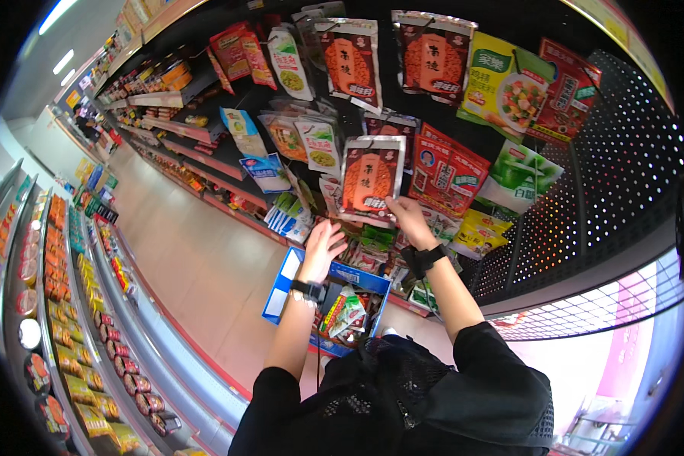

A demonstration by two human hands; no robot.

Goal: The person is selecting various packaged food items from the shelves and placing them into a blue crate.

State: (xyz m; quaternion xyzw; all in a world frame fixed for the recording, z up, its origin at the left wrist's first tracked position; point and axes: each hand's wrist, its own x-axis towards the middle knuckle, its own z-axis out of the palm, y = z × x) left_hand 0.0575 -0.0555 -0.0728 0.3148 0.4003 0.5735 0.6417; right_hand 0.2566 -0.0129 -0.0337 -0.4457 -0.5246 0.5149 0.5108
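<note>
My right hand grips the lower right corner of a brown-and-orange seasoning packet, its front facing me. Beside and below that packet, my left hand has its fingers apart and holds nothing. Both wrists wear black bands. Under my left forearm, a blue cardboard box holds several loose packets. Just right of the gripped packet hang red hotpot seasoning packets. Further up the display are two similar brown packets. Whether the gripped packet still hangs on a hook is hidden.
A black perforated panel backs the hanging packets, among them a yellow packet and a green-and-white packet. Stocked shelves run away at the far left. Across the tiled aisle stands another shelf unit with packaged foods.
</note>
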